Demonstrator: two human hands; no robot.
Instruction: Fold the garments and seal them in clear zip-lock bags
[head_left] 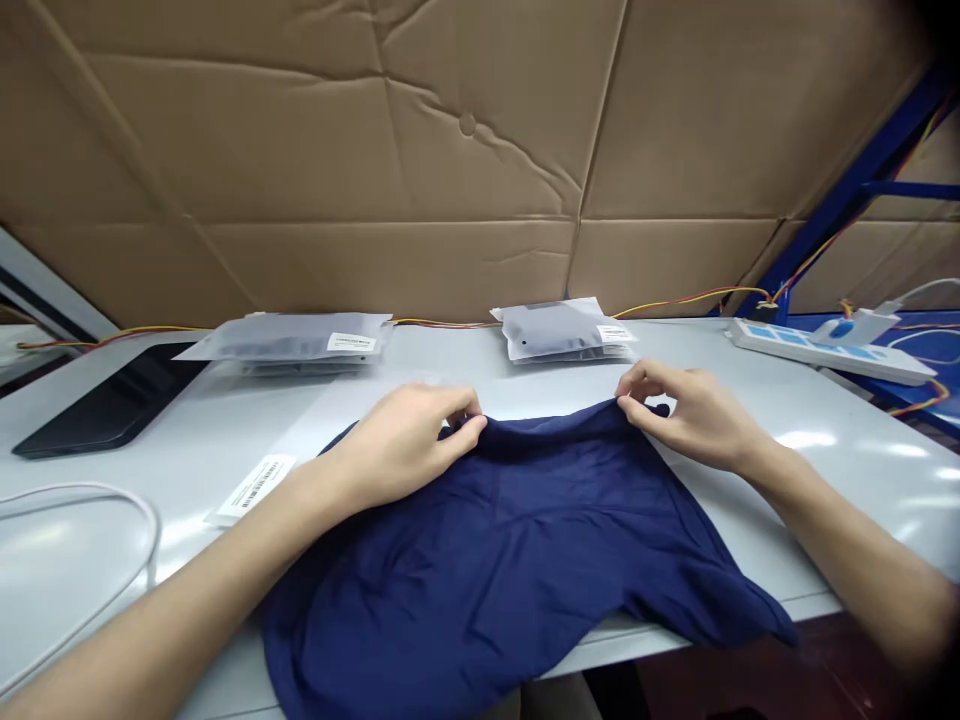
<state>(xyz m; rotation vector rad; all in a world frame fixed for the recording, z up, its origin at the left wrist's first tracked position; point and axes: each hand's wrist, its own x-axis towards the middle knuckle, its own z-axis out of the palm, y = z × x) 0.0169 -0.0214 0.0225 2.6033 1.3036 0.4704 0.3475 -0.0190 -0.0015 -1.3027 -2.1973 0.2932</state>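
A dark navy fabric garment (487, 560) lies spread and wrinkled over the table, its lower part hanging past the front edge. At its far edge, my left hand (420, 440) pinches the cloth between thumb and fingers. My right hand (682, 410) pinches the same edge farther right, near its corner. Between the two hands the edge is drawn fairly straight and slightly lifted. What kind of garment it is, I cannot make out. Partly under my left forearm, a clear bag with a white barcode label (259, 485) rests on the table.
Frosted plastic packets stand at the back left (300, 338) and back middle (555, 330). A black tablet-like slab (112, 400) lies left, with a white cable (142, 500) nearer me. A power strip (825, 350) sits at right. Behind rises a cardboard wall (450, 150).
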